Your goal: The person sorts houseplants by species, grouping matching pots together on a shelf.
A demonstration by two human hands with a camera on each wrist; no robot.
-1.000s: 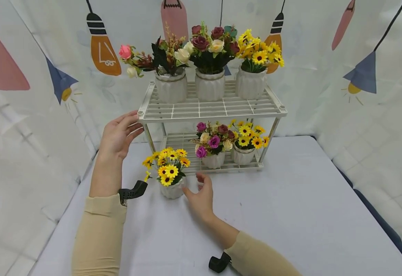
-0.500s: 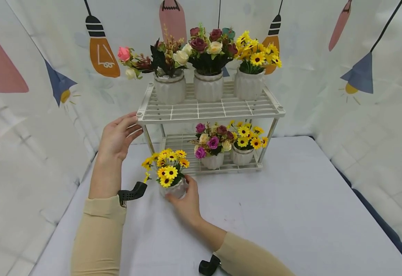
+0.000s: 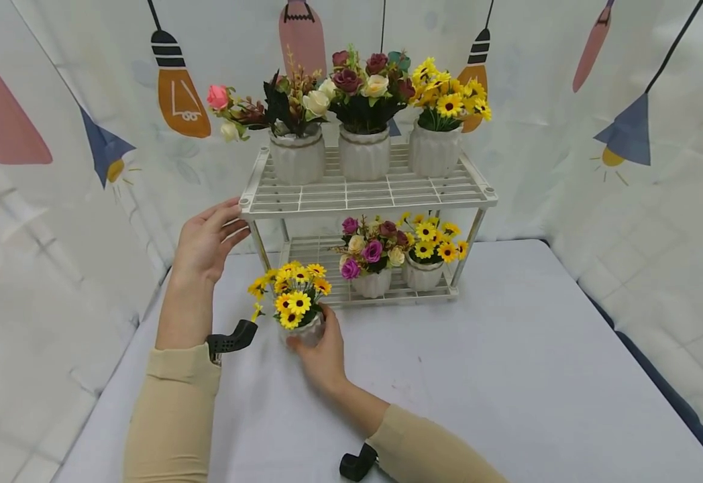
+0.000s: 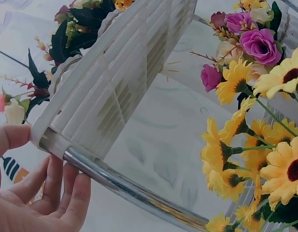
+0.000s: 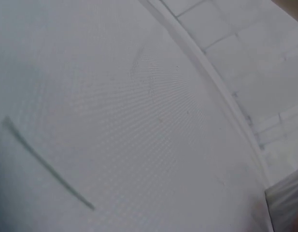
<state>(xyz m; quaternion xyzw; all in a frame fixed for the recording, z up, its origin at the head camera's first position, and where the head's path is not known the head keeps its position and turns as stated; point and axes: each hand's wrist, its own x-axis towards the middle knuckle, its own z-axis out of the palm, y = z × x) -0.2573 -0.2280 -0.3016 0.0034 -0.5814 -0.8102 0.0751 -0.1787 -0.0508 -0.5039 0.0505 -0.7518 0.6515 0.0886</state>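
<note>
A white-clothed counter carries a two-tier white rack at 12 o'clock and a sunflower pot at 10 o'clock.

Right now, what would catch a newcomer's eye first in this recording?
A white two-tier rack packed with potted artificial flowers stands mid-table. In front of it, the right hand grips a small white pot of yellow sunflowers standing on the table. The left hand touches the rack's upper left corner.
</note>
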